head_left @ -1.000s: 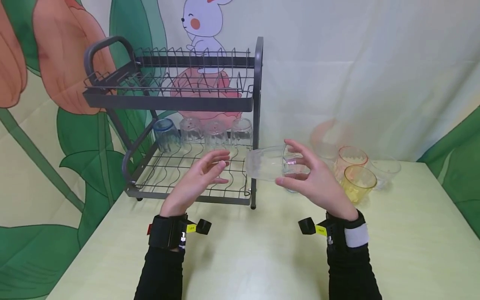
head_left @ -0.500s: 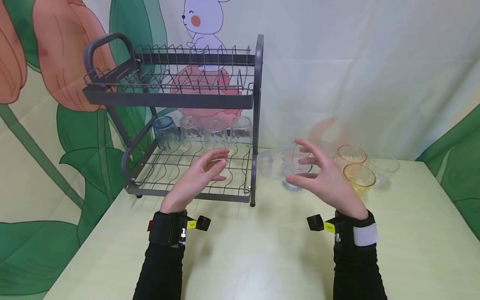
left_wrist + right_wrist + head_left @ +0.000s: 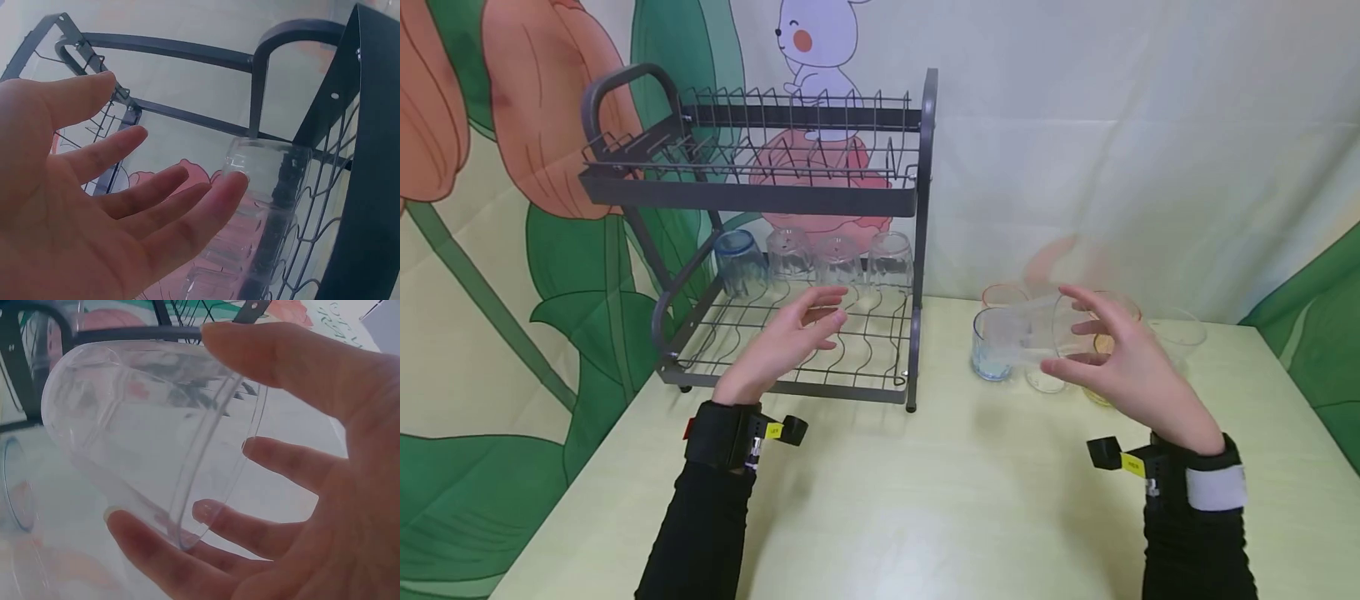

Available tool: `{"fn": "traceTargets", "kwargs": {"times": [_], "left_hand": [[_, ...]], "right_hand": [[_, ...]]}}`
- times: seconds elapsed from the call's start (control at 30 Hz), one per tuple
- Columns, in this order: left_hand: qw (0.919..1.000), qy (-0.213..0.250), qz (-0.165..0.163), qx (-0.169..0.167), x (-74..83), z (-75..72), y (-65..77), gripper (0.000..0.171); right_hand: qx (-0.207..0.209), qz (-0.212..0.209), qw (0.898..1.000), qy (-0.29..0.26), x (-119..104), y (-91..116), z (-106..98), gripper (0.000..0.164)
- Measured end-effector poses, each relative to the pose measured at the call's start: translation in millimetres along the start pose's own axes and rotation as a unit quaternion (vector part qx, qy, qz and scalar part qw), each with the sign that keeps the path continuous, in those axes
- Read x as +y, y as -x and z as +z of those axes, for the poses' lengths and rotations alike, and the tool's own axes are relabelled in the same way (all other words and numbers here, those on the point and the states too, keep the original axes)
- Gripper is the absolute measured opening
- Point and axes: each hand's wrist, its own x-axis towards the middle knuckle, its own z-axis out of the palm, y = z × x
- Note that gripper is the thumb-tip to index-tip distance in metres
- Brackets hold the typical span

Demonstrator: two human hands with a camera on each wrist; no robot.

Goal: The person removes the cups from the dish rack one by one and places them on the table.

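My right hand grips a clear cup near its rim, between the thumb and fingers. The cup lies sideways in the air, base to the left and rim toward the palm, as the right wrist view shows. Behind it on the table stand a blue cup, a red-rimmed cup and a yellow cup, partly hidden by the hand. Holding nothing, my left hand hovers before the lower tier of the dish rack, fingers loosely bent.
Along the back of the rack's lower tier, a blue glass and several clear glasses stand upside down. Another clear cup is at the far right of the group. A printed curtain hangs behind the table.
My right hand has moved right with the clear cup, away from the rack and over the standing cups. The left hand stays nearly in place.
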Motion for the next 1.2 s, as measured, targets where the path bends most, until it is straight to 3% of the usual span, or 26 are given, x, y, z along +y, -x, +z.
{"fn": "traceTargets", "kwargs": {"times": [0.13,0.23,0.3,0.43,0.53,0.6,0.67,0.8,1.0,1.2], "left_hand": [[0.9998,-0.012,-0.015,-0.001,16.9,-0.3,-1.5,0.053],[0.9995,-0.030,-0.010,-0.003,13.5,0.7,-11.8,0.053],[0.9990,-0.044,-0.005,-0.002,3.4,0.3,-20.2,0.052],[0.9958,-0.088,0.029,0.002,-50.3,-7.9,-55.1,0.056],[0.9920,-0.122,0.032,0.009,-56.7,-9.5,-64.7,0.059],[0.9897,-0.141,0.022,0.011,-41.5,-5.2,-63.9,0.057],[0.9860,-0.166,0.010,0.006,-16.9,2.0,-61.1,0.055],[0.9757,-0.219,0.014,-0.005,-6.0,12.5,-73.3,0.049],[0.9575,-0.287,0.025,0.002,-2.7,19.5,-82.9,0.047],[0.9492,-0.314,0.025,-0.003,4.5,20.9,-91.6,0.052]], "right_hand": [[0.001,-0.003,0.999,0.047,7,8,-19,0.088],[0.010,0.000,0.997,0.083,12,15,-32,0.089],[0.017,0.008,0.995,0.101,16,20,-40,0.089],[0.032,0.015,0.990,0.137,25,29,-53,0.089],[0.031,0.021,0.986,0.164,31,34,-61,0.090],[0.029,0.029,0.982,0.182,35,36,-67,0.091],[0.026,0.040,0.979,0.196,39,39,-72,0.093],[0.027,0.048,0.974,0.221,47,44,-79,0.094],[0.014,0.064,0.967,0.247,58,47,-83,0.097],[0.004,0.093,0.959,0.269,71,51,-87,0.101]]}}
